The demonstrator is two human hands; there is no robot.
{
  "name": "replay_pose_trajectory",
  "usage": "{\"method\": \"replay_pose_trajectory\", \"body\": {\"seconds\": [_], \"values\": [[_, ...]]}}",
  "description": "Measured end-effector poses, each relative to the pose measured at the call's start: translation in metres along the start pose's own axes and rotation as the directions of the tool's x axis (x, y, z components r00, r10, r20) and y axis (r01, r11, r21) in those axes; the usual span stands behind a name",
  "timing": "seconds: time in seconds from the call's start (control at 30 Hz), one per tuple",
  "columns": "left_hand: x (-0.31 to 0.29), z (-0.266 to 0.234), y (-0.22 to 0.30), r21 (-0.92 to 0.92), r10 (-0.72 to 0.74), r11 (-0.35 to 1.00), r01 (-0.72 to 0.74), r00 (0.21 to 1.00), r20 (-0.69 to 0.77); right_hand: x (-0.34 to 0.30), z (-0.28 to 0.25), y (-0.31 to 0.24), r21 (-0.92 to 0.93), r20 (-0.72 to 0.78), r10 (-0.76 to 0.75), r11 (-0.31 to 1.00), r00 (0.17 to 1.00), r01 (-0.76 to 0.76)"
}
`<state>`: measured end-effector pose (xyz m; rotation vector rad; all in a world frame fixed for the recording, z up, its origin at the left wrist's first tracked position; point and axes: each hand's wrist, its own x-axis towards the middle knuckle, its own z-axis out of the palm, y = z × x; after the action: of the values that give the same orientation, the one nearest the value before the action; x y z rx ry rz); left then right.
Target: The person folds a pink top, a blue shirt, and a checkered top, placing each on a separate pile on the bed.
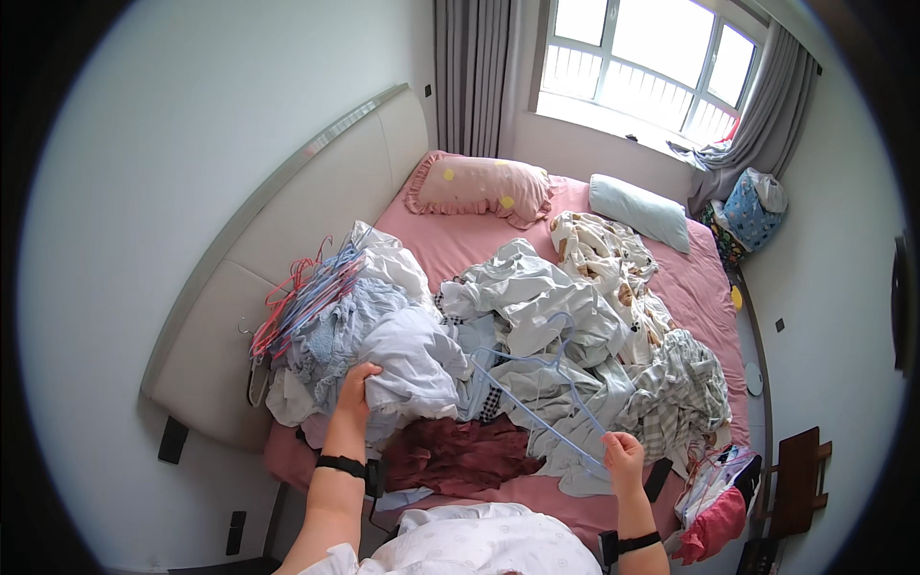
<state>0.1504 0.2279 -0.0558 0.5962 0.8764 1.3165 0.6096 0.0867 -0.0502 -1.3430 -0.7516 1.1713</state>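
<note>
My left hand (356,387) is closed on the edge of a pale blue-grey garment (414,356), which lies bunched over a heap of clothes at the left of the bed. In my right hand (624,458) is a light blue clothes hanger (539,414), gripped at one corner. Nothing hangs on it, and its hook points away from me over the crumpled pale green bedding (532,297). A dark red garment (460,455) lies on the near part of the bed, between my two forearms.
Several red and blue hangers (311,292) are stacked on the heap by the headboard (287,206). A pink pillow (484,185) and a pale blue pillow (637,211) lie at the far side. Clothes with hangers (714,494) sit at the near right corner, by a brown wooden stool (797,479).
</note>
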Motion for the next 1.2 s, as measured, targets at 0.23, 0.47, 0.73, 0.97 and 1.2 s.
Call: {"method": "replay_pose_trajectory", "body": {"seconds": [0.23, 0.47, 0.73, 0.97, 1.2], "values": [[-0.029, 0.031, 0.022, 0.108, 0.1, 0.991, -0.078, 0.971, -0.216, 0.036, 0.01, 0.006, -0.026, 0.088, 0.073, 0.997, 0.993, -0.071], [-0.068, 0.042, 0.013, 0.471, -0.115, 0.881, 0.055, 0.988, 0.099, 0.05, 0.027, 0.02, 0.018, 0.236, 0.112, 0.993, 0.965, -0.119], [-0.069, 0.035, -0.133, 0.91, -0.664, 0.047, 0.413, 0.693, -0.28, 0.045, 0.036, 0.029, -0.044, 0.284, 0.158, 0.988, 0.946, -0.151], [-0.013, 0.031, -0.08, 0.307, -0.205, 0.923, 0.23, 0.973, -0.11, 0.045, 0.017, 0.021, 0.121, 0.161, 0.173, 0.973, 0.972, -0.194], [-0.018, 0.128, -0.02, 0.916, 0.163, 0.223, -0.334, 0.939, 0.302, 0.054, 0.037, 0.03, 0.252, 0.204, 0.223, 0.929, 0.953, -0.271]]}}
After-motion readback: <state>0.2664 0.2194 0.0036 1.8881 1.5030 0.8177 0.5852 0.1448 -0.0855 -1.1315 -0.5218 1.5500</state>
